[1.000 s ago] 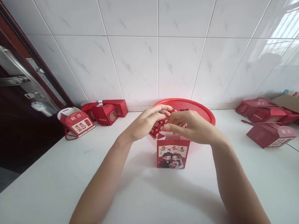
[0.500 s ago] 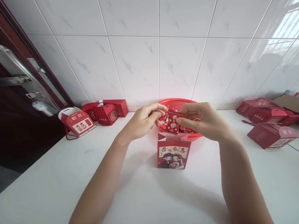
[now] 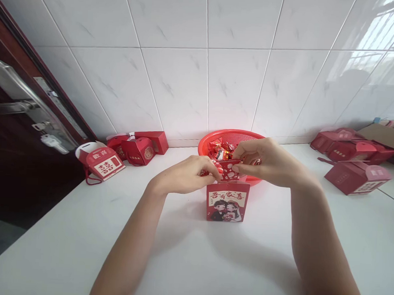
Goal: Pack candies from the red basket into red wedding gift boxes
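Note:
A red box (image 3: 227, 203) with a cartoon couple on its front stands upright on the white table. My right hand (image 3: 269, 162) pinches a red patterned packet (image 3: 228, 171), whose lower part is inside the box's top. At the box's upper left, my left hand (image 3: 190, 173) has its fingers pressed together on a small red wrapped candy (image 3: 217, 165), partly hidden by the fingers. Behind the box is a red plastic basket (image 3: 203, 144) holding several wrapped candies (image 3: 220, 152).
Several red boxes (image 3: 140, 150) sit at the left by the tiled wall, one with a looped handle (image 3: 103, 162). More red boxes (image 3: 357, 177) and an open cardboard box (image 3: 385, 137) are at the right. A door (image 3: 24, 107) borders the table's left.
Both hands have come down to the box's top, the packet now partly inside. My left hand has lowered beside it, and more of the basket shows.

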Demonstrator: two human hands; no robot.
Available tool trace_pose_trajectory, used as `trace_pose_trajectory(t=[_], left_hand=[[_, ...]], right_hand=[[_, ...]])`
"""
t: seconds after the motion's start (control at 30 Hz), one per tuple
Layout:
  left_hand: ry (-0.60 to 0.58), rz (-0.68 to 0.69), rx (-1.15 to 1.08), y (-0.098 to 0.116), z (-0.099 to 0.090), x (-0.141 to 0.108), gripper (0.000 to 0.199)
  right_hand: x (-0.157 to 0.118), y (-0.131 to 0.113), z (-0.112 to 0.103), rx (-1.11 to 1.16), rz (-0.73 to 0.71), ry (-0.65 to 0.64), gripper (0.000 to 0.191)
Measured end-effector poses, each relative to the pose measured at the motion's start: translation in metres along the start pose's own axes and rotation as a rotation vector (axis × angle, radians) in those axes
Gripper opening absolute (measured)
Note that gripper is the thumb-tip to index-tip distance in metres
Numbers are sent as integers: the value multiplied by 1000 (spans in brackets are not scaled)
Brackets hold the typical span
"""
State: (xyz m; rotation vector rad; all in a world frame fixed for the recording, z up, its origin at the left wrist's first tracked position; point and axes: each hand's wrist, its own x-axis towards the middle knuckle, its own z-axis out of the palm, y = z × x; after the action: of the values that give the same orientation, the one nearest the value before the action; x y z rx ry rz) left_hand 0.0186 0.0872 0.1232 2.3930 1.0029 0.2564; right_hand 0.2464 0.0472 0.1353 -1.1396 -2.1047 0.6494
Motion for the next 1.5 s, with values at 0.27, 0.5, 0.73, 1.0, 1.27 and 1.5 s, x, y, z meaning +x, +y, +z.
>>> trace_pose_trajectory(t=[0.27,0.5,0.73,1.0,1.27,1.5], left_hand=[[-11,-9,-55,0,4,6,17],[-127,-36,-100,10,3,1,32],[-151,-20,-35,13,4,-3,34],[-147,-47,-39,12,4,-4,51],[-174,-5,-110,14,4,-3,30],[-188,-2,-126,11,3,-2,28]], right_hand=[[0,1,0,-47,18,-20,2],[-1,0,-1,-83,9,-54,3],[2,1,3,-211,-32,-210,10],[3,-1,5,-211,-10,-154,10],[12,-3,31,-251,48,-151,41],[17,-2,46,-110,123,-139,27]])
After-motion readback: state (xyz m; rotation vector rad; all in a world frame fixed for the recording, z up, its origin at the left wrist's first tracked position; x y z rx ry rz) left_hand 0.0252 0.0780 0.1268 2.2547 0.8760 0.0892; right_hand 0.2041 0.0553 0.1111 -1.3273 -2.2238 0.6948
